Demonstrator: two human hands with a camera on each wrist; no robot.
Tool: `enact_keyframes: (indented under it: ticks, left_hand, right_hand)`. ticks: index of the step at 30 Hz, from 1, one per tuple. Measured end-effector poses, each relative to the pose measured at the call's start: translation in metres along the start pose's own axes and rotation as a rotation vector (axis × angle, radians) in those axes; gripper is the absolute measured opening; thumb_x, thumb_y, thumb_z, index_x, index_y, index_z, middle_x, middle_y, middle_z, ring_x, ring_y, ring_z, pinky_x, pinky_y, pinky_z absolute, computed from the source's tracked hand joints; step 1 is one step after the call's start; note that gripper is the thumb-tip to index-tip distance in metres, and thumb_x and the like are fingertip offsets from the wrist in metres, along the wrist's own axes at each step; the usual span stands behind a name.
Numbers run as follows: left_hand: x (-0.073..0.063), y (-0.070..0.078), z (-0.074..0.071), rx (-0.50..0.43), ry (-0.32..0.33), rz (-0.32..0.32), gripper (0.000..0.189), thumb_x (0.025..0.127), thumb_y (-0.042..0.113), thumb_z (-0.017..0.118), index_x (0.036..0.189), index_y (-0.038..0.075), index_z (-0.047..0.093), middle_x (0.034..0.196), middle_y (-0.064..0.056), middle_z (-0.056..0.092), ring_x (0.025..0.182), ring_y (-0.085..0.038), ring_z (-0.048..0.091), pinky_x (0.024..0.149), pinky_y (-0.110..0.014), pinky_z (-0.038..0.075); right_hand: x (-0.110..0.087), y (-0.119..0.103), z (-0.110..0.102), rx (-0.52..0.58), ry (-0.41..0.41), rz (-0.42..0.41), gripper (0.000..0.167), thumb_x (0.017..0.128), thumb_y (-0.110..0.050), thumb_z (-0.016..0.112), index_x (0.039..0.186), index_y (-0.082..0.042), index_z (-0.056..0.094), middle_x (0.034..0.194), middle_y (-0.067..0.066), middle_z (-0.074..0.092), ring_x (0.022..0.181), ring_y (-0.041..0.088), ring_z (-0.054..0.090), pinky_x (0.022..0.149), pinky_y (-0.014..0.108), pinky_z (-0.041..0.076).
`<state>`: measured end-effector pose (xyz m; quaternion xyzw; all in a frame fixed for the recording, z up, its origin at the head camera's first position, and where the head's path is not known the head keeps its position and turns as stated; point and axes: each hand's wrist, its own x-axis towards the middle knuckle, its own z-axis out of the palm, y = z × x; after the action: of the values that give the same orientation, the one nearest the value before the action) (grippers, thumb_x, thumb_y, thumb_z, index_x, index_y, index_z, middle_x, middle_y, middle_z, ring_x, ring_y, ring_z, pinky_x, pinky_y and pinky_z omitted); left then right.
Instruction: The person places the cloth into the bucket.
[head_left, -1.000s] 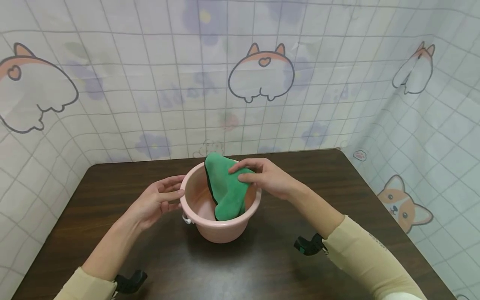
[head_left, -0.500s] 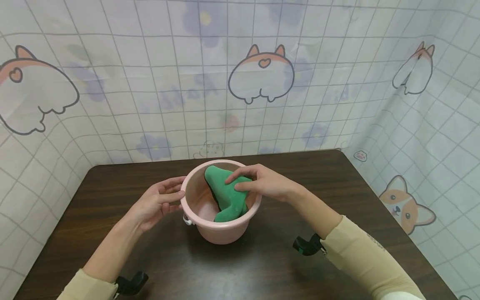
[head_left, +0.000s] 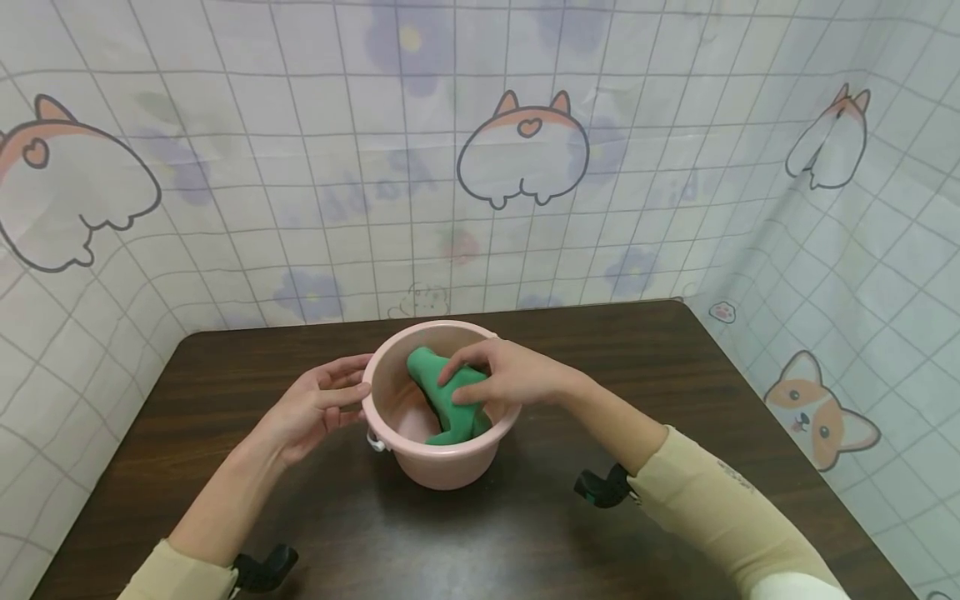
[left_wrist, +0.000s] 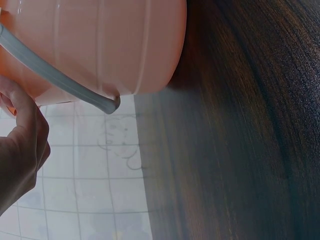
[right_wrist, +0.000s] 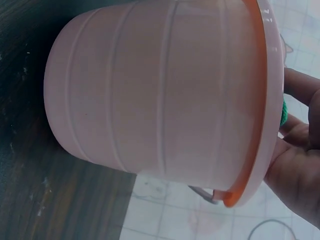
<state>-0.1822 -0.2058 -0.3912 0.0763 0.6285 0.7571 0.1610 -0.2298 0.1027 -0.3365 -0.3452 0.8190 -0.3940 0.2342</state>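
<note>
A pink bucket stands upright on the table, its grey handle hanging down the side in the left wrist view. My left hand holds the bucket's left rim, thumb on the near side and fingers beyond it. Inside the bucket is a crumpled green cloth with a dark edge. Reaching over the right rim, my right hand pinches the cloth between thumb and fingers. In the right wrist view only a sliver of the cloth shows past the rim; the rest is hidden by the bucket.
The dark wood-grain table extends around the bucket. Behind it and to the sides hangs a white gridded wall covering with cartoon dogs and flowers. A black wrist camera is strapped at each sleeve.
My right hand has lowered the green cloth, which stood above the rim and now sits deeper in the bucket. My left hand has stayed on the rim.
</note>
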Motion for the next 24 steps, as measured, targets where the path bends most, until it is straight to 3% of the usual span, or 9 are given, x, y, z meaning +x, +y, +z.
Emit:
enact_keyframes:
  ticks: [13, 21, 24]
  left_hand:
    - [-0.0018, -0.0036, -0.0015, -0.007, 0.021, -0.019, 0.061, 0.103, 0.003, 0.061, 0.154, -0.008, 0.031, 0.129, -0.010, 0.059, 0.101, -0.015, 0.067, 0.082, -0.030, 0.059]
    - [-0.0004, -0.0028, -0.0009, -0.019, 0.014, -0.009, 0.059, 0.103, 0.002, 0.060, 0.153, -0.009, 0.031, 0.128, -0.010, 0.059, 0.102, -0.015, 0.066, 0.082, -0.029, 0.058]
    - [-0.0003, -0.0035, 0.0003, -0.010, 0.024, -0.002, 0.059, 0.103, 0.002, 0.060, 0.153, -0.009, 0.032, 0.126, -0.010, 0.059, 0.102, -0.015, 0.066, 0.083, -0.030, 0.058]
  right_hand:
    - [0.0074, -0.0025, 0.0101, -0.129, -0.063, -0.045, 0.026, 0.095, -0.022, 0.076, 0.120, -0.018, 0.072, 0.114, -0.006, 0.067, 0.097, 0.013, 0.057, 0.082, 0.029, 0.051]
    - [0.0037, -0.0065, 0.0093, -0.151, -0.067, -0.051, 0.033, 0.092, -0.022, 0.080, 0.124, -0.018, 0.070, 0.115, -0.004, 0.066, 0.101, 0.019, 0.061, 0.085, 0.031, 0.053]
    - [-0.0011, -0.0055, 0.0094, -0.139, -0.054, -0.048, 0.039, 0.092, -0.021, 0.080, 0.128, -0.016, 0.067, 0.122, -0.003, 0.065, 0.108, 0.018, 0.064, 0.091, 0.033, 0.055]
